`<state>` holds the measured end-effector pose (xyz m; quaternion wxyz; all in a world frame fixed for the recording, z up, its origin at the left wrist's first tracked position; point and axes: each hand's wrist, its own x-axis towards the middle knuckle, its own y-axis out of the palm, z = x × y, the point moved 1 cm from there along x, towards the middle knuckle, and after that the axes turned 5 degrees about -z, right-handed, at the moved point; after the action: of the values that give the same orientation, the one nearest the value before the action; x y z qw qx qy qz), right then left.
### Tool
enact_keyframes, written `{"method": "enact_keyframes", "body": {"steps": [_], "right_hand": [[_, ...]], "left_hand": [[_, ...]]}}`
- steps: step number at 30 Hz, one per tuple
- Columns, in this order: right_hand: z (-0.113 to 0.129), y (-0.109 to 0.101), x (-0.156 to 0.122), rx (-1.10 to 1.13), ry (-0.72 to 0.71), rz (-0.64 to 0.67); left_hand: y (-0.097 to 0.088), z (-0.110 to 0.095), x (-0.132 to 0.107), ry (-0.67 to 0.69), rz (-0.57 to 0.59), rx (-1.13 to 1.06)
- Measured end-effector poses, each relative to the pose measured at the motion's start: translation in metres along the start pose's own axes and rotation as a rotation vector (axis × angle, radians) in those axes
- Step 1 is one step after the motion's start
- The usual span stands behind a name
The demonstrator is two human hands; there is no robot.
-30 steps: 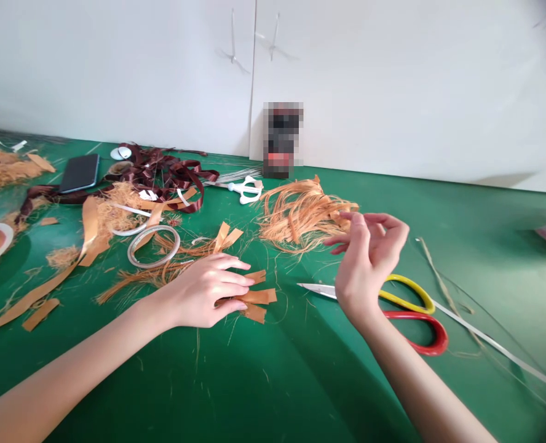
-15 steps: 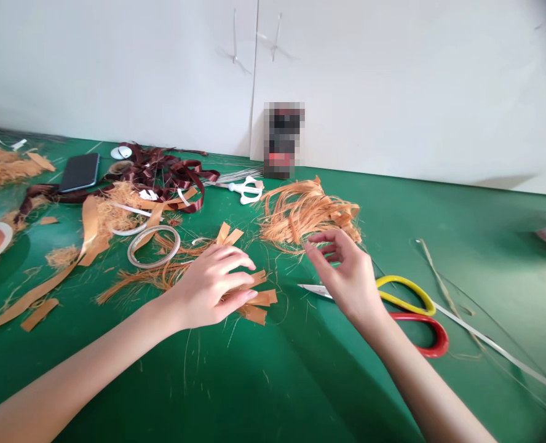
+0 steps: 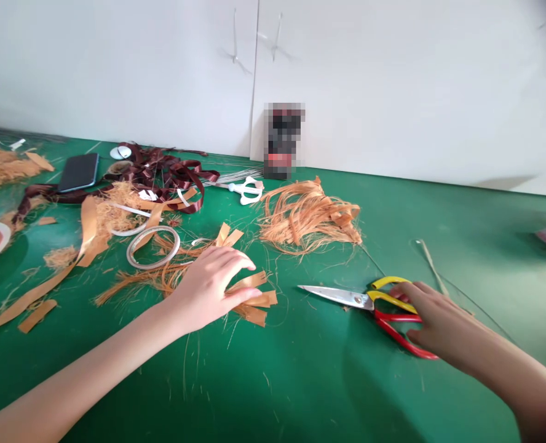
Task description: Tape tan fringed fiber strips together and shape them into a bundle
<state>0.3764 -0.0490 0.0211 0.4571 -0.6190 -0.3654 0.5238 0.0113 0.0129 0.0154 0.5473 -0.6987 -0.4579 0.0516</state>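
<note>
My left hand lies on a small bundle of short orange ribbon pieces on the green table, its fingers curled over the bundle and pinning it down. My right hand is low at the right, with its fingers closed on the yellow and red handles of a pair of scissors. The scissors lie flat, blades shut and pointing left toward the bundle. A tangled pile of thin orange fibres sits behind, between the two hands.
A clear tape ring, long orange ribbon strips and dark red ribbon clutter the left side. A phone and small white scissors lie further back. A white wall borders the table's far edge.
My right hand has dropped from the fibre pile, where it was raised, down and to the right onto the scissors' handles. My left hand has stayed on the ribbon bundle.
</note>
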Motion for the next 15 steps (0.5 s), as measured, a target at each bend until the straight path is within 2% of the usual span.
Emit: {"method": "enact_keyframes", "body": {"steps": [4,9,15], "right_hand": [[-0.004,0.007,0.007,-0.011,-0.069,-0.035],[0.002,0.003,0.005,0.089,-0.084,-0.077],[0.004,0.006,-0.010,0.384,-0.155,-0.238]], "left_hand": [[0.014,-0.004,0.009,0.031,0.020,0.033],[0.032,0.003,0.017,-0.041,0.076,-0.075],[0.022,0.005,0.019,-0.118,0.075,-0.228]]}}
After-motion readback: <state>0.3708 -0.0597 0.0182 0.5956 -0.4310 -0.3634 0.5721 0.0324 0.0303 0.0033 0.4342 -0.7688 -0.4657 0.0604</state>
